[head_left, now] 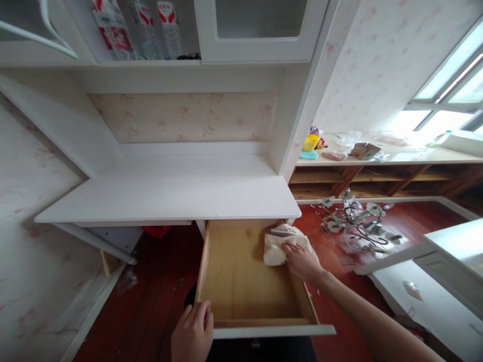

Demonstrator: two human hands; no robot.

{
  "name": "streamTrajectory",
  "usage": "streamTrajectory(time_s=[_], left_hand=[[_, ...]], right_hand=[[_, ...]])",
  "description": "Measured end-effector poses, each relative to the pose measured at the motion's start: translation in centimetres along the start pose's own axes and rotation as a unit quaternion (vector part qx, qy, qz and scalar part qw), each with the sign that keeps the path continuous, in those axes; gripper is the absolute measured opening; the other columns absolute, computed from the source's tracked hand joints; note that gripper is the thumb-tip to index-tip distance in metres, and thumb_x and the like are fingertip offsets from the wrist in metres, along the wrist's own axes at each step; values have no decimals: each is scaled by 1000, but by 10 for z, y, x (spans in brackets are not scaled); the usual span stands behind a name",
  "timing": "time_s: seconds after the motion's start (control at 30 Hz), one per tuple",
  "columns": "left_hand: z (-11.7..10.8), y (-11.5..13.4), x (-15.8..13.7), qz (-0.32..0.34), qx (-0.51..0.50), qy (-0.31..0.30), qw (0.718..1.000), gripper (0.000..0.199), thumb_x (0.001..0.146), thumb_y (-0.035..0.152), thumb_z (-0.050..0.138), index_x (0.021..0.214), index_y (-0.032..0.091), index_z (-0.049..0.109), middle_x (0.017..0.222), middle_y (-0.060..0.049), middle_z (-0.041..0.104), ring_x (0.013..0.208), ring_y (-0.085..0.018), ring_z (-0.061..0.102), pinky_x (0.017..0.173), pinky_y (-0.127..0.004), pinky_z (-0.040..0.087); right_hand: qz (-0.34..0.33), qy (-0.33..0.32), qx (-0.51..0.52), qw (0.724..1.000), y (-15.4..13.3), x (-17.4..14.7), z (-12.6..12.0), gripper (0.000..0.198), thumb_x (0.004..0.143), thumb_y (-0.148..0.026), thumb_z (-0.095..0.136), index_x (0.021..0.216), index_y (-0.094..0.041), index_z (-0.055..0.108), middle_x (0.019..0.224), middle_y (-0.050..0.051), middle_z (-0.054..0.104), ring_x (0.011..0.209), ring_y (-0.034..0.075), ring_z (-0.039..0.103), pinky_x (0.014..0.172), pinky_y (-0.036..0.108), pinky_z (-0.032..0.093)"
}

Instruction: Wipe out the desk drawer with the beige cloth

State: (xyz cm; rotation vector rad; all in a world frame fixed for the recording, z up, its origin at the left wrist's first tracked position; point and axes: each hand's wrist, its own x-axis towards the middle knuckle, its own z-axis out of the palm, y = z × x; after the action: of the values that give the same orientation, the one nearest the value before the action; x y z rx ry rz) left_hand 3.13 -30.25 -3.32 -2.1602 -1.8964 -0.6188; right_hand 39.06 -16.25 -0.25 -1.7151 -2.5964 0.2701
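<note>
A wooden drawer (234, 281) with a white front is pulled out from under the white desk (181, 188). My right hand (304, 261) presses a pale cloth (274, 250) against the drawer's right side, near the back corner. Part of the cloth drapes over that side's top edge. At the drawer's front left corner, my left hand (193, 329) grips the edge with its fingers curled over it. Apart from the cloth, the drawer's bottom shows bare wood.
Plastic bottles (171, 30) stand in the cabinet above the desk. A chandelier (354, 221) lies on the red floor at right. Behind it, a low shelf (377, 161) carries a yellow container (310, 143) and a small box (364, 151). White furniture (433, 286) stands at the lower right.
</note>
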Motion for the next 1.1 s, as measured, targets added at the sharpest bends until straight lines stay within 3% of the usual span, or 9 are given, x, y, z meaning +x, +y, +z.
streamTrajectory(time_s=[0.2, 0.33, 0.5, 0.6, 0.7, 0.8, 0.9, 1.03, 1.1], left_hand=[[4, -1, -3, -12, -30, 23, 999, 17, 87, 27, 51, 89, 25, 68, 82, 0, 72, 73, -17, 65, 73, -29, 48], [7, -6, -2, -121, -151, 27, 981, 25, 87, 40, 50, 89, 24, 68, 84, -2, 73, 74, -17, 66, 71, -28, 49], [1, -13, 2, -368, -304, 30, 878, 48, 79, 61, 48, 92, 19, 65, 91, -8, 72, 83, -23, 67, 68, -31, 52], [-7, -13, 2, -437, -326, 67, 836, 51, 74, 63, 48, 94, 18, 62, 97, -10, 70, 91, -26, 65, 75, -35, 52], [-14, -17, -6, -481, -332, 86, 807, 50, 72, 62, 51, 94, 19, 61, 96, -9, 69, 90, -26, 64, 73, -36, 52], [-18, -31, -22, -504, -312, 106, 799, 44, 74, 58, 52, 92, 20, 62, 91, -7, 69, 84, -24, 64, 68, -34, 51], [-14, -54, -42, -493, -282, 118, 815, 37, 75, 54, 53, 89, 21, 63, 89, -5, 70, 80, -22, 64, 67, -33, 51], [-6, -64, -56, -490, -302, -16, 818, 39, 72, 53, 53, 92, 20, 64, 90, -6, 71, 81, -24, 67, 71, -37, 54], [-13, -52, -57, -463, -304, -34, 832, 40, 74, 52, 50, 92, 20, 65, 92, -8, 72, 87, -26, 67, 76, -40, 55]], right_hand=[[50, -40, 61, 996, -24, -98, -6, 57, 71, -13, 43, 125, -26, 55, 115, 5, 67, 105, 23, 62, 91, 37, 48], [63, -59, 107, 991, -39, -124, -13, 41, 75, -15, 43, 109, -28, 62, 95, 3, 71, 88, 22, 66, 81, 35, 50], [71, -87, 123, 986, -98, -95, -16, 35, 73, -15, 44, 102, -24, 62, 94, 8, 71, 91, 25, 64, 85, 39, 46], [19, -80, 158, 984, -160, -63, -9, 50, 71, -17, 45, 119, -21, 55, 100, 8, 70, 94, 26, 63, 86, 39, 45], [-26, -84, 195, 977, -221, -33, -2, 43, 70, -20, 46, 111, -19, 58, 105, 10, 68, 95, 26, 62, 85, 37, 45], [-57, -87, 231, 967, -262, -13, 2, 45, 70, -20, 47, 113, -16, 57, 108, 13, 68, 97, 26, 61, 84, 36, 45], [-74, -91, 252, 961, -275, -4, -3, 43, 68, -18, 46, 110, -15, 58, 106, 13, 68, 95, 26, 62, 84, 36, 46], [-61, -29, 265, 962, -265, -2, -22, 43, 69, -14, 44, 109, -18, 57, 108, 10, 67, 100, 24, 60, 91, 35, 43], [-75, -12, 283, 956, -261, -1, -29, 48, 69, -14, 45, 115, -20, 55, 114, 7, 65, 106, 22, 57, 95, 32, 41]])
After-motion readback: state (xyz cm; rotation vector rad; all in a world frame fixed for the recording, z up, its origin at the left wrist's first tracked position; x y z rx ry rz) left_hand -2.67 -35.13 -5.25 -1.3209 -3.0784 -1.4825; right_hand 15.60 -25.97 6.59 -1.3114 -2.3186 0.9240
